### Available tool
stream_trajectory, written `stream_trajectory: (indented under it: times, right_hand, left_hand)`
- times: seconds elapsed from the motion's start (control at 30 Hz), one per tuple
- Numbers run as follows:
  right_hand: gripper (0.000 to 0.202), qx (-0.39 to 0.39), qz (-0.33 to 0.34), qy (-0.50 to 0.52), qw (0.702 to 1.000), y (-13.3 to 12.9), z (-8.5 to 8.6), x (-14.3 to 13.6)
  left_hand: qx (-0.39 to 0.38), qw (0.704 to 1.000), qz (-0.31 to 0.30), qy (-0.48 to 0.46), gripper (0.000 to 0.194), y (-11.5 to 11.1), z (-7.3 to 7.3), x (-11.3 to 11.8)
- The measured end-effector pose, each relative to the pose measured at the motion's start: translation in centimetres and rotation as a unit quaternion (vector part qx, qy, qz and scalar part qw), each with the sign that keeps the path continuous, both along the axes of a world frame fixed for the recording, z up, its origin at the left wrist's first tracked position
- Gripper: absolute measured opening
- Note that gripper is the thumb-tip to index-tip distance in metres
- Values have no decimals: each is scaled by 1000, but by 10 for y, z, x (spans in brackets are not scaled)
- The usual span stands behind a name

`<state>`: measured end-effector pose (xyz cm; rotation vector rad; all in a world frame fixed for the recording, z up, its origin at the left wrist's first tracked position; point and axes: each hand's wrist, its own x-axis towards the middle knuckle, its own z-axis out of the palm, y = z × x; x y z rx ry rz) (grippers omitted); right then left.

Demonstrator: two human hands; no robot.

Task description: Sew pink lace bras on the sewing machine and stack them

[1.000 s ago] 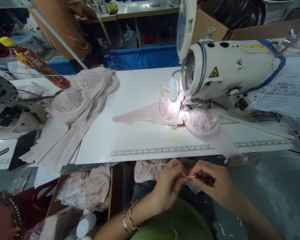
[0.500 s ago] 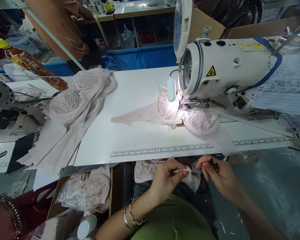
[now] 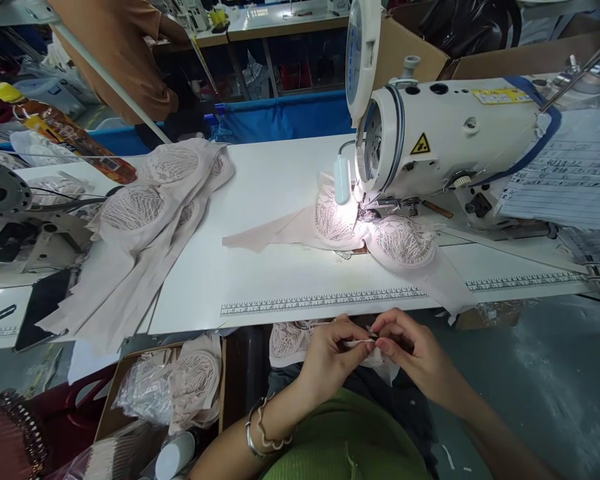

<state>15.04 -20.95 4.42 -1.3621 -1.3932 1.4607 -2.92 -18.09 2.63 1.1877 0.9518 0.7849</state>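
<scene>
Fabric (image 3: pixel 383 365) in left hand (image 3: pixel 333 355), right hand (image 3: pixel 409 350) back alongside.

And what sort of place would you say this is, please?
Most likely a garment workshop sewing bras: a sewing machine stands on the worktable, a lace-cupped bra lies under its lamp, and more such pieces are heaped to the left.

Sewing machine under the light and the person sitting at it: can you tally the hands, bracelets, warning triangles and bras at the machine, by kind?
Hands: 2 (left hand, right hand)
Bracelets: 2
Warning triangle: 1
Bra: 1
Total: 6
</scene>
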Motion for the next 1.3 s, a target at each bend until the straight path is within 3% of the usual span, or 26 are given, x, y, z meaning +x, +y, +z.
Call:
stream_trajectory:
  times: [0.13,0.27,0.43,0.5,0.57,0.73,0.83,1.0,1.07,1.17,1.23,1.3]
  right_hand:
    - [37,17,-44,-19,999,2,-3,3]
    - [48,122,-96,-63,986,-5,-12,14]
    - [11,296,-6,-188,936,-22,-36,15]
    - [11,337,17,-214,917,-26,-46,14]
    - [15,334,29,-229,914,-28,-51,15]
    - [11,312,-33,-261,913,-29,-47,18]
    - [11,330,-15,-248,911,-27,-47,13]
    - [9,255,26,-178,950,-19,-58,5]
    - [7,241,30,-184,952,-16,-54,6]
    - [22,272,53,-172,945,-19,-30,9]
    - [23,291,95,-129,943,-30,-8,15]
    - [20,267,125,-127,947,-45,10,25]
  left_hand:
    - [14,1000,11,8,36,1,0,-1]
    - [-36,998,40,-22,42,5,3,-4]
    - [-107,990,75,-53,49,6,8,-3]
    - [-115,988,82,-56,49,7,8,-2]
    - [-120,987,94,-59,48,8,6,-2]
    - [-123,982,123,-72,47,10,3,-4]
    - [-127,982,121,-75,48,9,3,-3]
    - [-114,984,123,-61,45,3,0,-4]
    - [-77,989,119,-37,40,4,-2,-10]
    - [74,995,61,-23,34,10,-5,-22]
    - [137,986,-55,-82,53,16,-10,-26]
    - [141,955,-220,-143,79,21,-16,-22]
